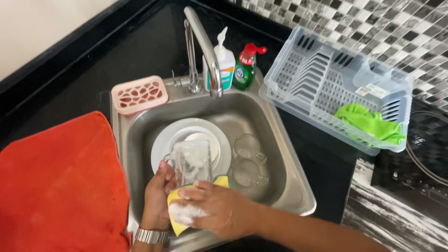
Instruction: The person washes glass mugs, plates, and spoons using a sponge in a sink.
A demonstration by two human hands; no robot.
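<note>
Black worktop [154, 44] surrounds a steel sink [280, 154], with mosaic tiles on the far wall, an orange towel [60, 182] at the left and a clear drying rack [326, 84] holding a green cloth [371, 123] at the right. Over the near part of the sink, the left hand [158, 191] has its fingers clasped round a soapy glass mug [191, 161], while the right hand [219, 207] has its fingers pressing a foamy yellow sponge [184, 212] against the mug's base. White plates [191, 140] and two more glass mugs [249, 161] lie in the sink, and a pink soap tray [139, 94], a pump bottle [225, 63] and a green bottle [246, 67] stand beside the tap [205, 46] at the far rim.
</note>
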